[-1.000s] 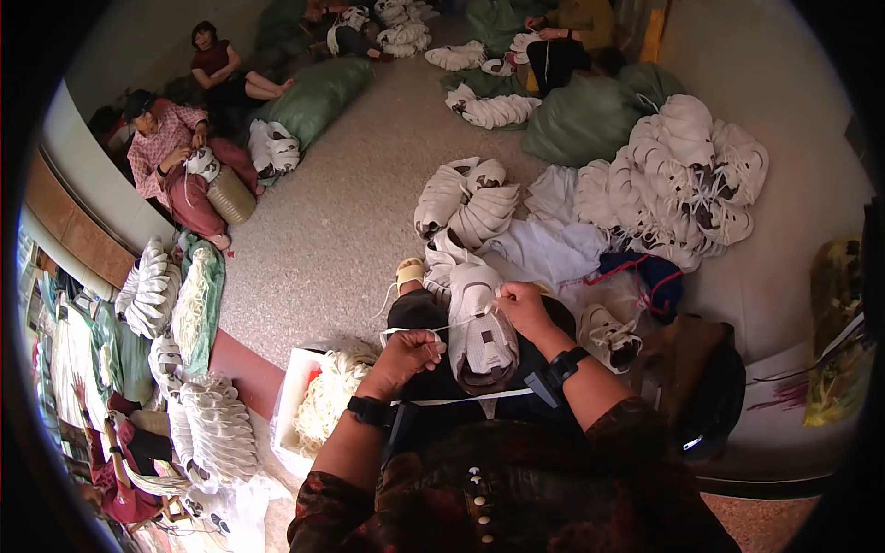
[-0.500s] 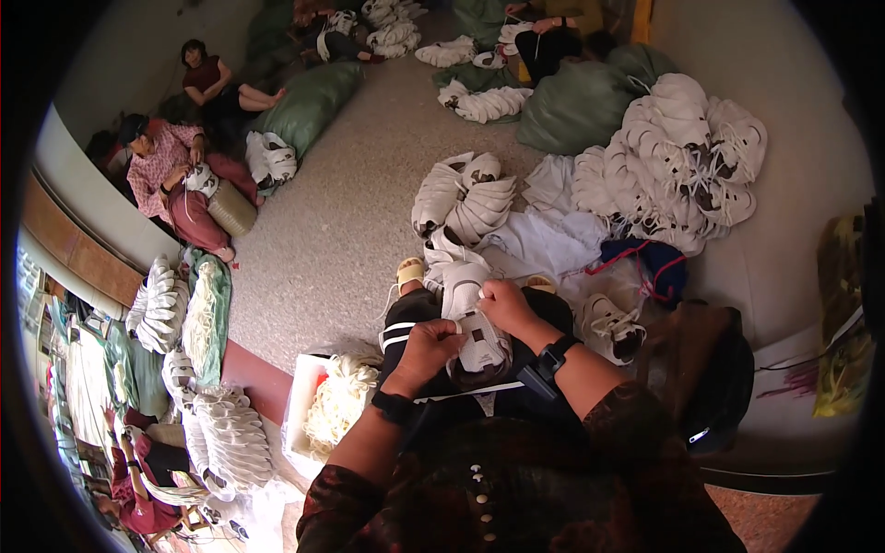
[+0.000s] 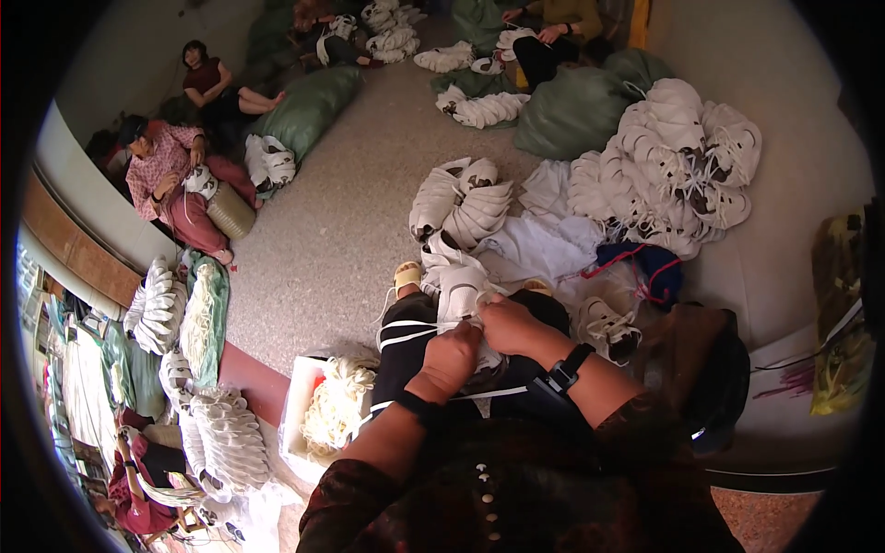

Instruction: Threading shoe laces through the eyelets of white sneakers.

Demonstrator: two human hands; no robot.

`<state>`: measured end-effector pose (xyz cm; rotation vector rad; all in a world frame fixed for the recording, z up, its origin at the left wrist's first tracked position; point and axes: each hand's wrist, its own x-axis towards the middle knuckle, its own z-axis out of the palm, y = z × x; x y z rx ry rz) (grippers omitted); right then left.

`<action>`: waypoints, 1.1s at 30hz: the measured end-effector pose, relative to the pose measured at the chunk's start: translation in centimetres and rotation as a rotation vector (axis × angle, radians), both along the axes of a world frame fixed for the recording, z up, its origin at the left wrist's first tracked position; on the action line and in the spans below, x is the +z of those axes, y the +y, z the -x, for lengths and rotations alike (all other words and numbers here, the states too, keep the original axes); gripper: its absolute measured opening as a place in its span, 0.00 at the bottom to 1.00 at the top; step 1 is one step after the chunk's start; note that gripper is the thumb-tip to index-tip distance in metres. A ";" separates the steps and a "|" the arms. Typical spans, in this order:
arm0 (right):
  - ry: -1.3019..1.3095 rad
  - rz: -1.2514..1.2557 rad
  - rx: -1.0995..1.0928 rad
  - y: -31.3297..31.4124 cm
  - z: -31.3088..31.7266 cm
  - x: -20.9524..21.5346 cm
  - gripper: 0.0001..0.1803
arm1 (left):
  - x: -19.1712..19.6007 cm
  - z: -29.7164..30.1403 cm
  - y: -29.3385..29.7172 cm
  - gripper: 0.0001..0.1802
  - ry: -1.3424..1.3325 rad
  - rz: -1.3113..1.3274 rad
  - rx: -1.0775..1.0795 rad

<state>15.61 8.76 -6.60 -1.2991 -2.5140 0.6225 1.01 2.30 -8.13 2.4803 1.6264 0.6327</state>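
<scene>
- Between the person's two dark-trousered thighs [image 3: 403, 359], near the knees, we see a white shoe with a broad pale upper [image 3: 459, 300], partly covered by the hands.
- Over its upper, we find the left hand [image 3: 452, 358] narrowed, fingers curled in, pinching a thin, flat white shoelace [image 3: 410, 325] that trails leftward across the thigh.
- Just beside it, the right hand [image 3: 507, 324] is bent into a loose fist against the shoe; we cannot tell whether it grips the lace, because the fingertips are hidden.
- To the left of the thighs, we see an open white box [image 3: 297, 392] with a tangled heap of cream laces [image 3: 339, 401].
- Right of the right knee, we see a single white shoe with a dark lining [image 3: 606, 330].
- Beyond the knees, we see a curved cluster of nested white shoes [image 3: 461, 198], and right of it a crumpled white cloth [image 3: 544, 244].
- Farther right, we see a tall pile of white shoes [image 3: 678, 157] beside a bulging green sack [image 3: 572, 115].
</scene>
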 end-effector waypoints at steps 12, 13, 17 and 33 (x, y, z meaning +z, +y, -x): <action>0.041 -0.146 0.026 0.1 0.9 -0.6 0.06 | -0.7 -0.4 -0.3 0.11 0.021 -0.047 0.105; -0.006 -0.132 0.018 0.4 1.0 -0.7 0.06 | -0.8 -0.3 -0.1 0.11 0.044 -0.025 0.088; 0.080 -0.115 0.108 2.0 -0.4 -1.6 0.04 | -1.2 -0.3 0.3 0.11 0.111 0.031 0.069; 0.383 -0.027 -0.118 0.8 -0.4 -2.2 0.03 | 2.3 -1.9 2.0 0.08 0.083 0.195 0.237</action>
